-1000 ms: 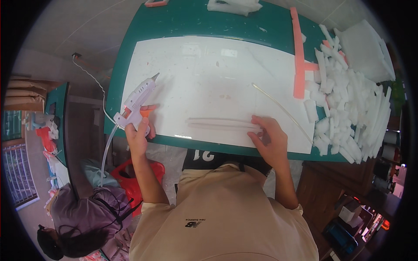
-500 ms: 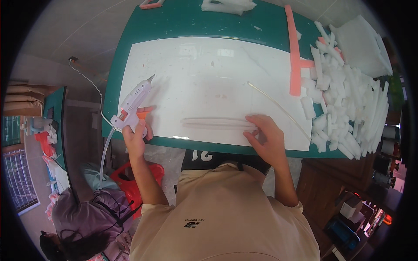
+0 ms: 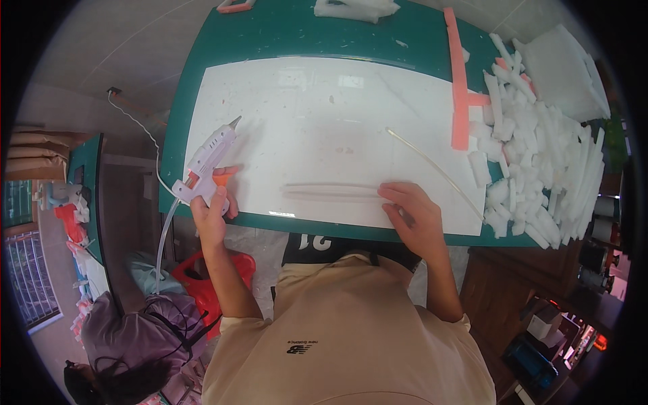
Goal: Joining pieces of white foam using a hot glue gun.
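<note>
My left hand is closed around the grip of a white-and-lilac hot glue gun with an orange trigger. Its metal nozzle tilts up and to the right above the white board. A glue stick trails from the gun's back end down past the table's left edge. At the board's near side, my right hand has its thumb and fingertips at the right end of a thin white foam strip; the fingers partly cover that end. A slim pale-yellow stick rests slantwise to the right of this hand.
A heap of white foam offcuts covers the right of the green table, beside a white foam block. A long pink foam piece lies next to them. A white cord hangs at the left. Another person sits lower left.
My right fingers have shifted slightly left along the strip's end and drawn closer together. The glue gun in my left hand has barely moved.
</note>
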A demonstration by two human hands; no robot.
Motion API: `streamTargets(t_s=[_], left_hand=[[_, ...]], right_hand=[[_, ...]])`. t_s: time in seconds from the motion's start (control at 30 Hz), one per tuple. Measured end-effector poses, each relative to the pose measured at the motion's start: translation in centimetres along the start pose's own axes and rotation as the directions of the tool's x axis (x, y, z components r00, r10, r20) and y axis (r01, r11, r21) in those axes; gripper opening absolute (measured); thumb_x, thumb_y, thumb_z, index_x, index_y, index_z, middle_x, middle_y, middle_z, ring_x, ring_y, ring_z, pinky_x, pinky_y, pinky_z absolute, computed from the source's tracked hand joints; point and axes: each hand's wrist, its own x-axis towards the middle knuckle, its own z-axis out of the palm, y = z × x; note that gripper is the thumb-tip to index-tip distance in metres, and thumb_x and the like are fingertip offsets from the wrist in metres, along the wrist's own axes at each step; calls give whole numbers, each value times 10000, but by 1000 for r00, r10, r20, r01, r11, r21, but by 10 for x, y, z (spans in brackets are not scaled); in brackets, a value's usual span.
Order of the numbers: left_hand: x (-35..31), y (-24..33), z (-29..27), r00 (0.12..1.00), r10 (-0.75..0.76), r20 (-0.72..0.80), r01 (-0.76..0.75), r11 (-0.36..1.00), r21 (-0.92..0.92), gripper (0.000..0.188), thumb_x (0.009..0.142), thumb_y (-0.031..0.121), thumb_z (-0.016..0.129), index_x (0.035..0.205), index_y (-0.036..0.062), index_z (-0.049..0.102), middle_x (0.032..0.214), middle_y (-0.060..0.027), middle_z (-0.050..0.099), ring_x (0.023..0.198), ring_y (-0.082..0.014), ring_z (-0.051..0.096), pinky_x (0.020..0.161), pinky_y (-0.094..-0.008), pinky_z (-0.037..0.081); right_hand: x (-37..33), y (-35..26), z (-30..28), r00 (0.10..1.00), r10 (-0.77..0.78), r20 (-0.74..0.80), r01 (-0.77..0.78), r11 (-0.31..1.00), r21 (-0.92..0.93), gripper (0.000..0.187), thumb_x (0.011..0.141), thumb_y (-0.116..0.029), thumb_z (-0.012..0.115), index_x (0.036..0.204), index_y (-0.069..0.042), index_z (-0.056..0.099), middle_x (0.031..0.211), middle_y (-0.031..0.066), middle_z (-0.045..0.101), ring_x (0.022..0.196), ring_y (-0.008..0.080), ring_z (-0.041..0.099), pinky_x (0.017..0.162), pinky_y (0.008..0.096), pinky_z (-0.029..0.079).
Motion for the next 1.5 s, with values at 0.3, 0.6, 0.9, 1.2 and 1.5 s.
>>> streamTargets(t_s=[0.3,0.6,0.9,1.2,1.5], left_hand=[[1,0,-4,999,7,44,-7,1000,-7,349,913,172,544,1168,-59,487,1095,-183,645,454,-81,488,399,-209,368],[2,4,0,999,6,43,-6,1000,2,343,912,172,533,1155,-68,500,1089,-177,647,456,-76,486,402,-208,367],[1,3,-2,1000,2,31,-1,1000,-9,356,906,164,539,1166,-75,488,1098,-191,640,452,-81,484,399,-211,365],[2,1,-2,999,11,34,-11,1000,-14,372,906,175,548,1170,-78,481,1102,-191,637,446,-83,481,393,-213,362],[1,1,-3,999,-15,45,15,1000,-14,366,904,163,537,1177,-74,482,1107,-191,635,451,-82,483,395,-211,359]], right_hand=[[-1,0,0,999,52,-7,-52,999,1,259,783,36,678,1027,-50,661,1021,104,642,911,267,629,712,319,528],[-3,3,1,991,131,-13,-130,988,79,219,796,12,682,1004,-51,648,1031,102,639,854,247,626,677,304,519],[-1,0,-1,993,118,-8,-118,993,30,240,795,0,689,1023,-59,648,1029,104,636,828,248,625,661,302,520],[0,0,-4,989,146,24,-146,989,37,264,778,-1,704,1030,-62,654,1018,109,630,807,245,624,657,299,516],[2,0,-7,986,164,42,-166,984,57,264,767,6,714,1017,-54,654,996,106,626,790,233,615,641,294,504]])
